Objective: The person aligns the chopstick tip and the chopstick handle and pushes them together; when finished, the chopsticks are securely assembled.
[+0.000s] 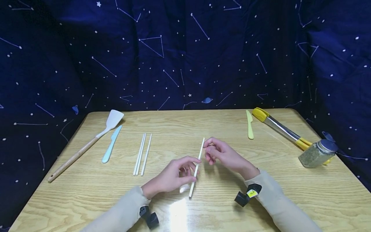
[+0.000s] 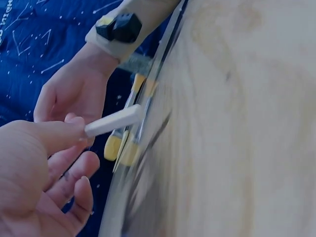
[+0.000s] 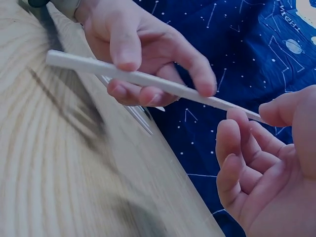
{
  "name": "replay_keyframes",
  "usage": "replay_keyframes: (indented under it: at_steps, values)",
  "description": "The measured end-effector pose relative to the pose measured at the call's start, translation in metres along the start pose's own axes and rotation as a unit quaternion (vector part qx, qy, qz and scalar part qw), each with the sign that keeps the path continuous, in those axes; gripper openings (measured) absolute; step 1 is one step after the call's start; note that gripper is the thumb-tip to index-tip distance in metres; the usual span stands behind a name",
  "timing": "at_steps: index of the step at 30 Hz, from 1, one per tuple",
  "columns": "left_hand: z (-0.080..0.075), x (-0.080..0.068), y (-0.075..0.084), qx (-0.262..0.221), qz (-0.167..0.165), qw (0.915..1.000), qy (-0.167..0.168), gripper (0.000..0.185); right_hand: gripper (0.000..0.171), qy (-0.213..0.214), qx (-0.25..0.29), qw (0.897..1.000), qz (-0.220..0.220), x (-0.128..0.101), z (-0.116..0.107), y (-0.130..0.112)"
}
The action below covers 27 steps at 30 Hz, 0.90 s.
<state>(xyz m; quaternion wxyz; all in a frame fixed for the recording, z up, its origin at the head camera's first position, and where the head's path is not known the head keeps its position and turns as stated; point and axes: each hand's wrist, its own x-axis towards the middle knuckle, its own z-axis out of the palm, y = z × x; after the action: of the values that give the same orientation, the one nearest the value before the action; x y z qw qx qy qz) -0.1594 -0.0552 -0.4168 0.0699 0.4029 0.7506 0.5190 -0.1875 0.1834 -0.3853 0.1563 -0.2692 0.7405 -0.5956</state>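
Observation:
A pale chopstick [image 1: 192, 189] is held slantwise above the middle of the table, its thick square end toward the person. My left hand [image 1: 175, 175] grips it near the middle with thumb and fingers. At the thin far end is my right hand [image 1: 227, 158]. In the right wrist view, the thumb and fingertips of that right hand [image 3: 271, 173] meet around the chopstick's tip [image 3: 79, 63]. The left wrist view shows the thick end of the chopstick [image 2: 116, 121] jutting past the left thumb. Three more white chopsticks [image 1: 147, 154] lie left of the hands.
A white spatula with a wooden handle [image 1: 78, 154] and a light blue knife [image 1: 111, 145] lie at the left. On the right are a yellow knife [image 1: 250, 125], yellow-tipped tongs [image 1: 282, 127] and a spice jar [image 1: 314, 156]. A starry dark blue cloth [image 1: 179, 64] hangs behind.

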Motion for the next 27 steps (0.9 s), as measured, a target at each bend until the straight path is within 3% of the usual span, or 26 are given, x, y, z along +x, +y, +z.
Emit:
replay_keyframes:
  at_steps: [11,14,16,21,23,27]
  values:
    - [-0.034,-0.002,-0.015,0.113,-0.035,0.9918,0.049,0.052,0.017,0.037,-0.024,0.999,0.004,0.000,-0.009,0.002]
    - [-0.042,-0.004,-0.019,0.137,-0.059,0.9876,0.047,0.052,0.017,0.056,-0.071,0.996,-0.010,-0.001,-0.012,0.004]
    - [-0.047,-0.006,-0.020,0.152,-0.076,0.9847,0.039,0.052,0.017,0.079,-0.123,0.989,-0.024,-0.002,-0.015,0.004]
    - [-0.056,-0.010,-0.022,0.211,-0.108,0.9710,0.030,0.046,0.021,0.147,-0.262,0.953,-0.046,-0.005,-0.031,0.002]
    - [-0.057,-0.011,-0.024,0.227,-0.120,0.9661,0.027,0.041,0.023,0.168,-0.292,0.941,-0.045,-0.006,-0.039,0.001]
    - [-0.058,-0.011,-0.026,0.229,-0.138,0.9632,0.022,0.031,0.024,0.197,-0.308,0.929,-0.051,-0.010,-0.054,-0.003]
